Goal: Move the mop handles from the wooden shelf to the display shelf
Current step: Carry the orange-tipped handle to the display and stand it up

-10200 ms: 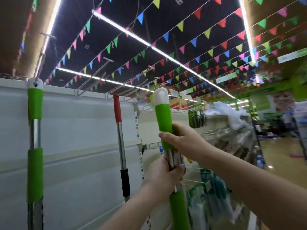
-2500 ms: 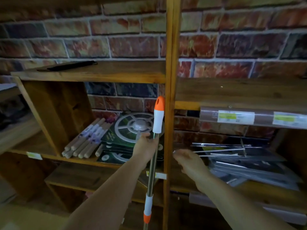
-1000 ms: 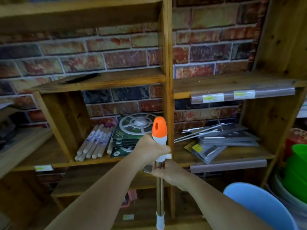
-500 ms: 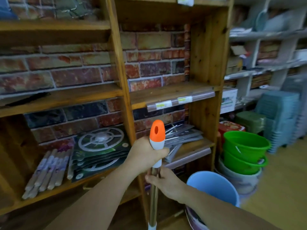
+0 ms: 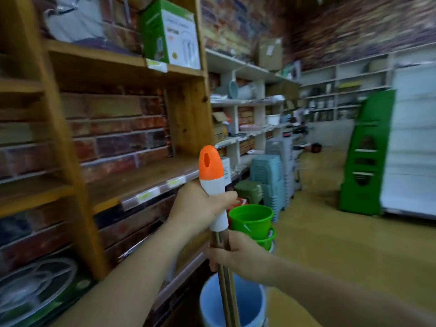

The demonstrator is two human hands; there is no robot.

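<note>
**Materials and finishes**

The mop handle [image 5: 223,267] has a shiny, smooth metal shaft under a glossy orange-and-white plastic cap. The wooden shelf [image 5: 188,119] shows grained, warm-toned boards. The green bucket [image 5: 251,218] and blue bucket [image 5: 250,303] look like smooth plastic.

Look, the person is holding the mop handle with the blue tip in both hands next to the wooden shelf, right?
Not quite: the tip is orange, not blue, as the head view shows. Both the left hand and right hand do hold the mop handle beside the wooden shelf.
</note>
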